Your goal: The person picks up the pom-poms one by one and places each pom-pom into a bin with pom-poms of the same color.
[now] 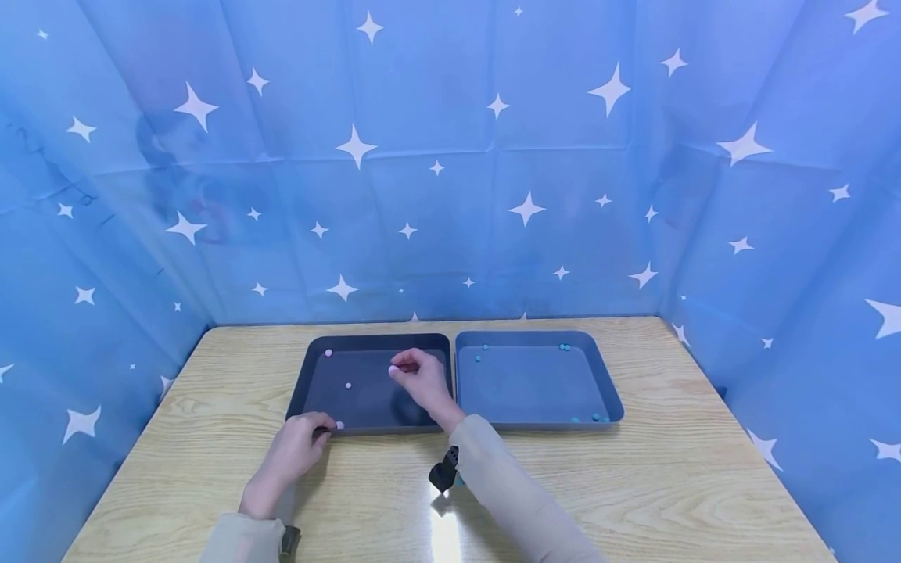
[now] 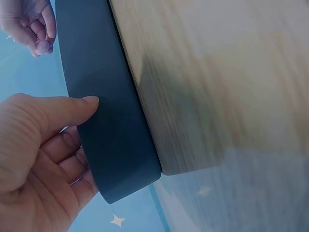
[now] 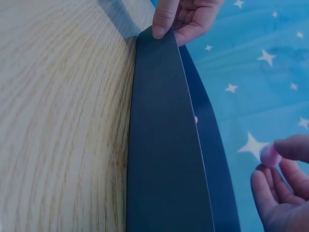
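Note:
My right hand [image 1: 421, 381] is above the black tray [image 1: 376, 403] and pinches a small pink ball [image 3: 270, 155] between thumb and fingertips. At the tray's near left corner, my left hand [image 1: 296, 448] grips the front wall. In the left wrist view the thumb [image 2: 79, 110] lies on the outer face, while the other fingers go behind the wall, partly hidden. A pink ball [image 1: 340, 425] sits right by those fingertips inside the tray. Two more pink balls lie in it, one in the middle [image 1: 348, 385] and one near the far left corner [image 1: 328, 353].
Right beside the black tray stands a blue-grey tray [image 1: 528, 383] with several small teal balls [image 1: 565, 347] near its far and front walls. Both trays are on a wooden table [image 1: 669, 469]. A blue curtain [image 1: 450, 195] with white stars surrounds its back and sides.

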Demonstrator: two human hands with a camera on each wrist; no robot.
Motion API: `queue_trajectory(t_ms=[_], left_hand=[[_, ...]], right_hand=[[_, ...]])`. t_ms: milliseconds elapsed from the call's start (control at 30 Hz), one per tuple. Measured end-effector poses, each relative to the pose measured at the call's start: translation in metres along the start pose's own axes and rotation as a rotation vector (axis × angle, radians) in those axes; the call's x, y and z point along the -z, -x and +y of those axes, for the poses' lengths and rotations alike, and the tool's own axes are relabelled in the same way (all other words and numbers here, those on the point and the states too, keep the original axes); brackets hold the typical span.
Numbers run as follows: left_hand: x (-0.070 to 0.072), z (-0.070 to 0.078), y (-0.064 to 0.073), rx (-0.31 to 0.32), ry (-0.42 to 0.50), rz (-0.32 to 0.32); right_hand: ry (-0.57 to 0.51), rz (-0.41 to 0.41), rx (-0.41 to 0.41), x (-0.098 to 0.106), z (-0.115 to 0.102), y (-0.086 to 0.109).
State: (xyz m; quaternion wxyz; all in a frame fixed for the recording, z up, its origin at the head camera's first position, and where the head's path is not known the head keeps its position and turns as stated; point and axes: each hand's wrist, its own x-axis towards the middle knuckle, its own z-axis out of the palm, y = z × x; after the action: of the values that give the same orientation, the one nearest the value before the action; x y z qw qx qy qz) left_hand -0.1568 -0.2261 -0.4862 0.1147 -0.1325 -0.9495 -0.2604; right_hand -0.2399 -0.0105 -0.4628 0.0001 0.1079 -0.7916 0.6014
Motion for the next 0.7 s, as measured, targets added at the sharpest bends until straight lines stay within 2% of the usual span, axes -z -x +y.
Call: queue_trajectory(t_ms=[700], left_hand=[[-0.001, 0.000, 0.000, 0.019, -0.001, -0.003]], right_hand=[[-0.012, 0.006, 0.016, 0.011, 0.001, 0.003]])
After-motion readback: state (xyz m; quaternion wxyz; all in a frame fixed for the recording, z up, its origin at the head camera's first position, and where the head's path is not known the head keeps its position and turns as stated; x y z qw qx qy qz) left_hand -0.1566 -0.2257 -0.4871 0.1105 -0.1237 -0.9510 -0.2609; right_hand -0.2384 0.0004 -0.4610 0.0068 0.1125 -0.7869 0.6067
